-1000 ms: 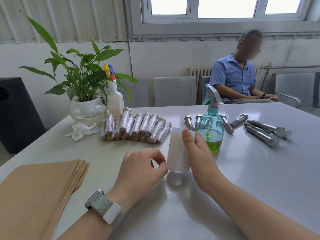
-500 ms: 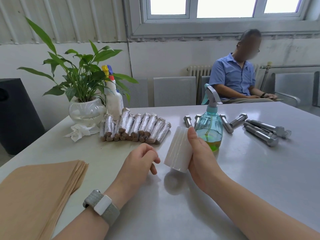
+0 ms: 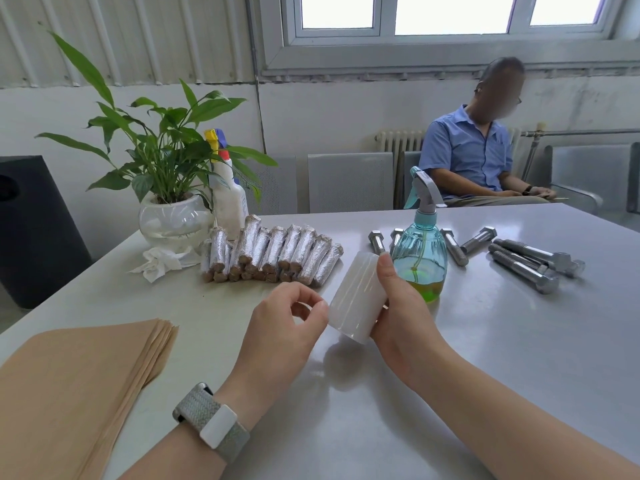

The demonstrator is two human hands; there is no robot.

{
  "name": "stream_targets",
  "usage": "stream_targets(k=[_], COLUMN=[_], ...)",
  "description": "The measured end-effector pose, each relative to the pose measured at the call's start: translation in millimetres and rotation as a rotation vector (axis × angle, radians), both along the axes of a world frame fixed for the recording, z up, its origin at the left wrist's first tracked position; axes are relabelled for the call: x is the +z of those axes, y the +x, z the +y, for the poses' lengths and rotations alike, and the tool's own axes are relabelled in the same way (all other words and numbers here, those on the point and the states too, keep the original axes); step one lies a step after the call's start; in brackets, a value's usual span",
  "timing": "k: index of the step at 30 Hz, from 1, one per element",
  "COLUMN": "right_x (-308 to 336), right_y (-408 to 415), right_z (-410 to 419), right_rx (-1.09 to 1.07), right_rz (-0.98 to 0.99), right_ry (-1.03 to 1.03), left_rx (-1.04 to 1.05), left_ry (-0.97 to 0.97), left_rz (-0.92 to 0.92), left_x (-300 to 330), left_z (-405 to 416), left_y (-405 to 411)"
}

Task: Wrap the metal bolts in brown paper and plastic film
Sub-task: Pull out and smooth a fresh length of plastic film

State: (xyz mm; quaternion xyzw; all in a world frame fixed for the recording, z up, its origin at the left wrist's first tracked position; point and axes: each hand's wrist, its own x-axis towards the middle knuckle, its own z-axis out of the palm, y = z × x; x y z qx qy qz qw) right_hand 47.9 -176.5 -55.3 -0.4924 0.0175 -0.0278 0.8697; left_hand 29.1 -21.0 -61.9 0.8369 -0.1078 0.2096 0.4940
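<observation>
A milky white film roll [image 3: 356, 299], tan brown paper sheets [image 3: 79, 375] at the table's near left corner, silvery wrapped bolts [image 3: 273, 252], bare grey bolts [image 3: 526, 265], a teal spray bottle [image 3: 420, 261] holding yellow-green liquid.

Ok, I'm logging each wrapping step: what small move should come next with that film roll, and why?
Probably pick the loose film edge free with the left hand. The right hand holds the white film roll tilted off the table, and the left thumb and forefinger are pinched at its lower rim, yet no film looks pulled out. Bare bolts lie unwrapped to the right.
</observation>
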Motion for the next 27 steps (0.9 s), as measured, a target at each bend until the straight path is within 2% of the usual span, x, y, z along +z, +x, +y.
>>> stream_targets(k=[2,4,6,8,10,12,15,19,27], right_x=[-0.2,-0.5,2.0,7.0,12.0,14.5,17.9,21.2,24.5], right_y=[-0.8,-2.2,-5.7,-10.6,-13.9,-14.6,-14.1,-11.5,-8.3], right_z=[-0.3,-2.0,-3.3,-3.5,-3.9,-5.4,-9.8,-17.6,-26.1], right_rx=[0.019,0.061,0.162,0.265,0.356,0.469,0.505,0.47,0.505], right_rz=[0.038,0.081,0.081,0.006,-0.082,-0.112,-0.115,-0.139,-0.197], right_ry=[-0.013,-0.123,-0.313,-0.601,-0.88,-1.022,-1.057,-0.945,-0.923], left_rx=[0.028,0.091,0.16,0.188,0.167,0.125,0.051,-0.021,-0.038], left_ry=[-0.056,-0.119,-0.155,-0.153,-0.081,0.002,0.053,0.047,0.073], left_rz=[0.018,0.043,0.038,-0.005,-0.072,-0.114,-0.134,-0.136,-0.098], left_x=[0.8,2.2,3.9,5.0,4.7,3.1,3.3,5.0,3.2], left_z=[1.0,5.1,11.0,15.6,17.0,15.6,13.4,15.7,20.9], left_y=[2.6,7.8,13.4,15.7,14.6,12.2,9.7,8.2,11.9])
